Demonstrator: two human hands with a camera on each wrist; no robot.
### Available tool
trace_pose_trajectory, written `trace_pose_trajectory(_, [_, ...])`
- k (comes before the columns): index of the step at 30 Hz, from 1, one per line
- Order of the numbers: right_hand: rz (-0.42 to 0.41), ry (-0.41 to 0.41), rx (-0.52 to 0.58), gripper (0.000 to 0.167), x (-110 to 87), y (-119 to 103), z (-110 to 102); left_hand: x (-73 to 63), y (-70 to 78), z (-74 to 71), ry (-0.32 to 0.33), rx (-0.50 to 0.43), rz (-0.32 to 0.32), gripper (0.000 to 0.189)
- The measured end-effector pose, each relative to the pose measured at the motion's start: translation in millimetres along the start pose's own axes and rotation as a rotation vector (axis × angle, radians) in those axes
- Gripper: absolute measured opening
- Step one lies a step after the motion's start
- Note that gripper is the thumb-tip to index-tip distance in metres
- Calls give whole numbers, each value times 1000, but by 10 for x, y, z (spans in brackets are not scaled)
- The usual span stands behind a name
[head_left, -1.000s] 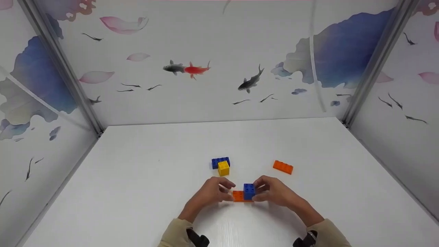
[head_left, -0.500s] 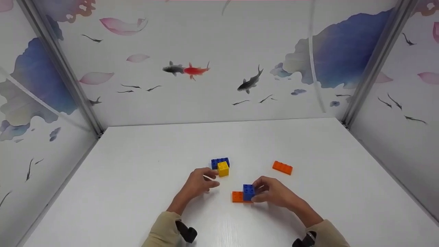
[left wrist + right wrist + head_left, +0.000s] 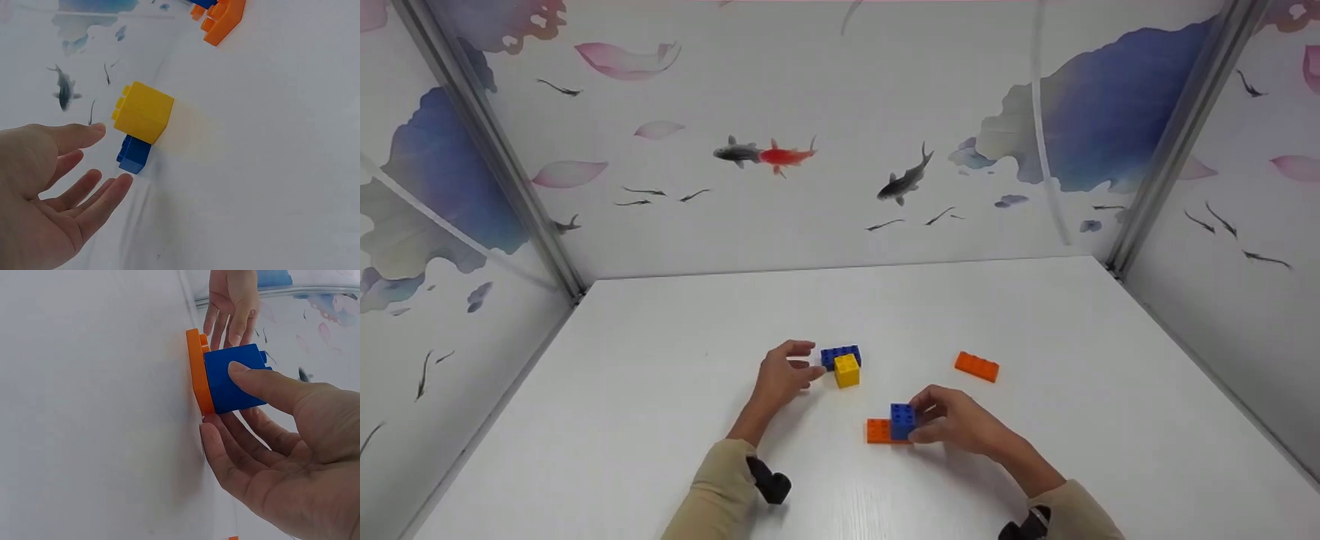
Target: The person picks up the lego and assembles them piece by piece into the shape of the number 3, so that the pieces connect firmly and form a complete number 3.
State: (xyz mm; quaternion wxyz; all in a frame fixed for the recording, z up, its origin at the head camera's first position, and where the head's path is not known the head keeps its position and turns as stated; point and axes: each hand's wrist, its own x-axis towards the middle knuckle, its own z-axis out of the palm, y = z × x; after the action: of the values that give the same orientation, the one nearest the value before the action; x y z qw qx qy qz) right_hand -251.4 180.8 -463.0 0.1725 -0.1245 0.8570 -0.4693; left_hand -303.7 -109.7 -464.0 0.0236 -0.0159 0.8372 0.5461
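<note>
In the head view, a tall blue building block [image 3: 902, 424] stands on the right part of an orange building block [image 3: 877, 431]. My right hand [image 3: 964, 421] holds this blue block from the right; in the right wrist view its thumb lies on the near face and the fingers curl behind. My left hand [image 3: 781, 377] hovers just left of a yellow building block [image 3: 847, 372] and a longer blue building block [image 3: 840, 352]. From the left wrist, its thumb and fingers [image 3: 115, 198] appear spread, apart from the yellow and blue blocks, with nothing between them.
Another orange building block [image 3: 977, 367] lies flat to the right, farther back on the white table [image 3: 660, 390]. Printed panels with fish and leaves [image 3: 840, 202] close off the back and both sides.
My left hand has left the orange block and moved left and away from me, to beside the yellow block and the longer blue one. My right hand keeps its hold on the tall blue block.
</note>
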Motion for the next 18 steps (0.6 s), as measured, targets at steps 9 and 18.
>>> trace_pose_trajectory(9, [22,7,-9,39,14,-2,4,132,-53,111,-19,-81,2,49])
trace_pose_trajectory(18, [49,16,-5,39,17,-13,14,269,-66,164,-30,-30,-5,51])
